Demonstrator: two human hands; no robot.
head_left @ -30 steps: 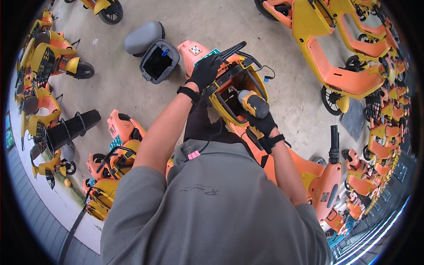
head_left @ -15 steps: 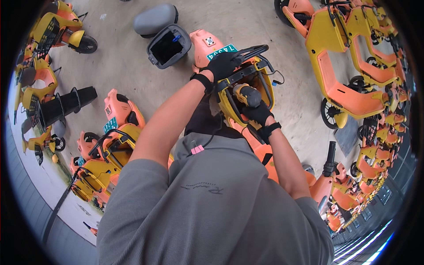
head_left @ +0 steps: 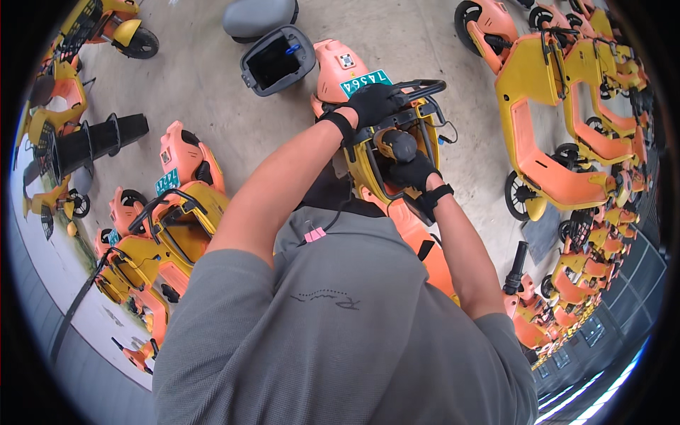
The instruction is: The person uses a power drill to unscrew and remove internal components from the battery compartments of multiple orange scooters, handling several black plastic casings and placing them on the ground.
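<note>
An orange and yellow scooter stands in front of me with its seat off, leaving the yellow-rimmed under-seat compartment exposed. My right hand, in a black glove, is shut round the handle of a yellow and black power drill. The drill points down into the compartment; its tip is hidden. My left hand, also gloved, is closed over the near left end of the black rear grab rail, beside the green plate. Its fingertips are partly hidden. A thin cable hangs out at the right.
A grey open box with a dark inside and a small blue item lies on the concrete floor, beside a grey scooter seat. More scooters stand to the right, and others at left.
The view has shifted a little. The drill now shows more of its black end and less yellow. Both hands keep their places on the drill and the rail.
</note>
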